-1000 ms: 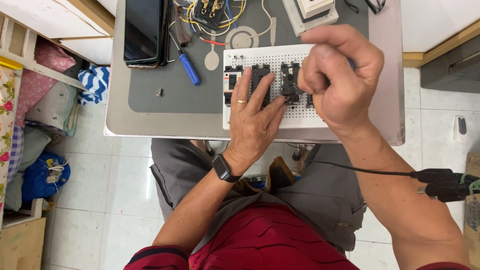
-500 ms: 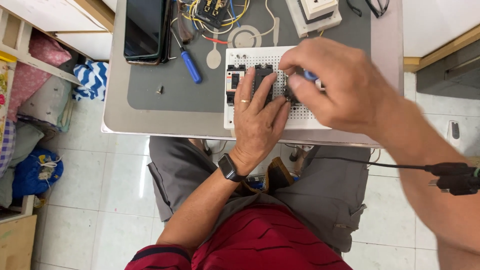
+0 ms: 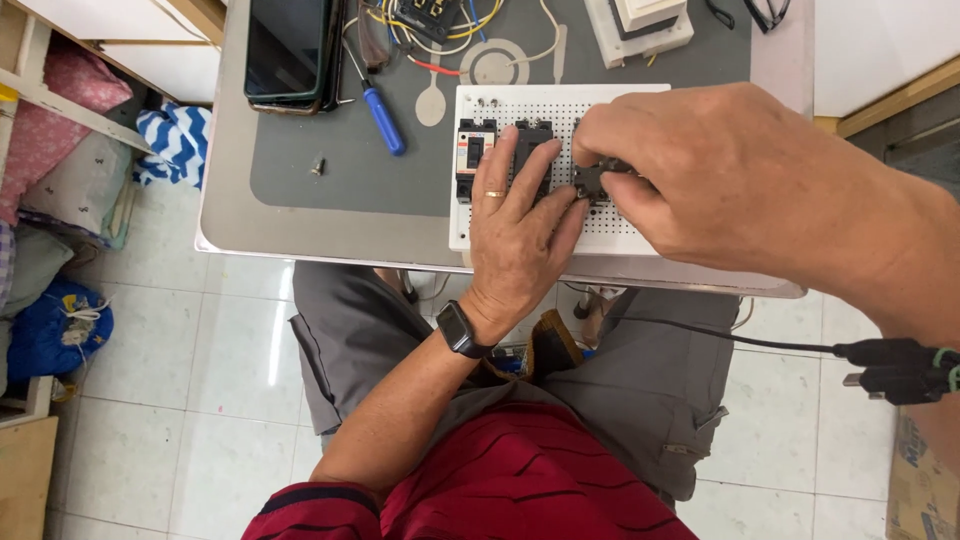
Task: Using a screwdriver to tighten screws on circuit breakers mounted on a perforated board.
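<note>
The fingers [image 3: 610, 150] of the right hand [image 3: 730, 180] are closed on a small black breaker [image 3: 590, 180], judged light, rigid, best pinched by its sides, while the perforated white board [image 3: 560, 105] is pressed flat by the open left hand [image 3: 520, 240].

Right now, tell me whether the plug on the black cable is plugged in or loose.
Loose. The plug hangs free beside the person's knee over the floor tiles, prongs bare, joined to no socket.

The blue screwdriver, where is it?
In the head view, the blue screwdriver lies on the grey mat, left of the white perforated board and beside the dark phone.
</note>
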